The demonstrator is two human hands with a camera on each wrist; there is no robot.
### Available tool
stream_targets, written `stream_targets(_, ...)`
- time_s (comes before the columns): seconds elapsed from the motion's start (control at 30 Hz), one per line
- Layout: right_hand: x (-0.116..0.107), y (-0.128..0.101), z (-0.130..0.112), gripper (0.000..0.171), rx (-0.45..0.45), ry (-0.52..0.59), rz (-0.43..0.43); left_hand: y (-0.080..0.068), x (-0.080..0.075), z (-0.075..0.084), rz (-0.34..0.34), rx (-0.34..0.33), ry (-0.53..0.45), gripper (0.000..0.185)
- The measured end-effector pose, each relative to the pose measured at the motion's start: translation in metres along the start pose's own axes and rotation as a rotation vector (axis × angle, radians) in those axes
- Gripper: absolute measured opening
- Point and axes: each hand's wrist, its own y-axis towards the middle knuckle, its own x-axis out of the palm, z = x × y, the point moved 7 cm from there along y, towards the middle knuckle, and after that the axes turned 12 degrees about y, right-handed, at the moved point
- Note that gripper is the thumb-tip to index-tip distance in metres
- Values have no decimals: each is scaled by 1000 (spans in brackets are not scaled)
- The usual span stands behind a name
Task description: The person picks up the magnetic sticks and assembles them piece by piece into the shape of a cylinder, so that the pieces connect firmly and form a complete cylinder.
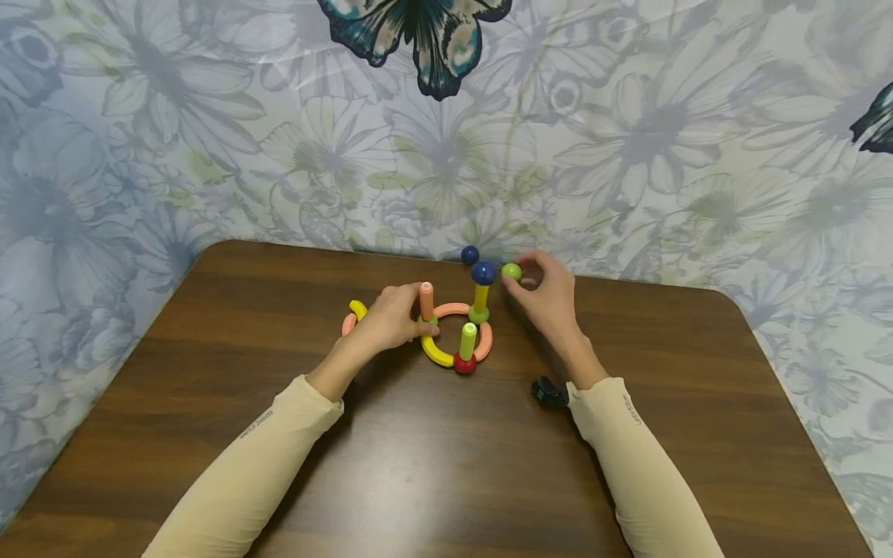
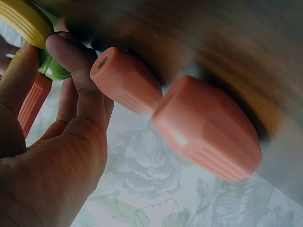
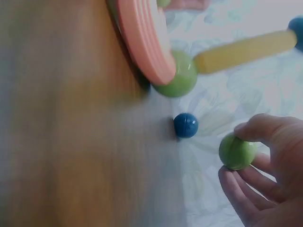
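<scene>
A ring of curved pink and yellow pieces (image 1: pixel 436 353) joined by balls lies on the table, with several straight rods standing up from it. My left hand (image 1: pixel 392 319) grips the ring's left side at a green ball (image 2: pixel 57 70), under the upright pink rod (image 1: pixel 426 301). A yellow rod (image 1: pixel 481 297) topped by a blue ball (image 1: pixel 484 273) rises at the back right; a light green rod (image 1: pixel 468 341) stands on a red ball (image 1: pixel 465 364) in front. Apart from the ring, my right hand (image 1: pixel 551 298) pinches a loose green ball (image 3: pixel 236 151) between thumb and fingers.
A loose blue ball (image 1: pixel 470 254) sits near the table's back edge by the patterned wall. Left of my left hand lie loose pieces, a yellow one (image 1: pixel 358 309) and pink ones (image 2: pixel 208 130). A black object (image 1: pixel 549 392) is beside my right wrist on the brown table (image 1: pixel 418 480).
</scene>
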Motion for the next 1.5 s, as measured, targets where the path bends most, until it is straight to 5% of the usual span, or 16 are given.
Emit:
stream_targets(0.33,-15,-38,-66,29,-94,198,48,-3,3,-6,-19,-10,-26,27)
stream_targets(0.63,-5,-56,-113,37,-205,282,-61,-3,3,-6,-39,-21,-44,27)
stream_targets(1.0,14,-64,-119,37,-263,259,-272,-1,2,-3,-28,-1,-49,27)
stream_targets(1.5,3,-61,-126,29,-282,265,-211,0,1,-1,-28,1,-54,27)
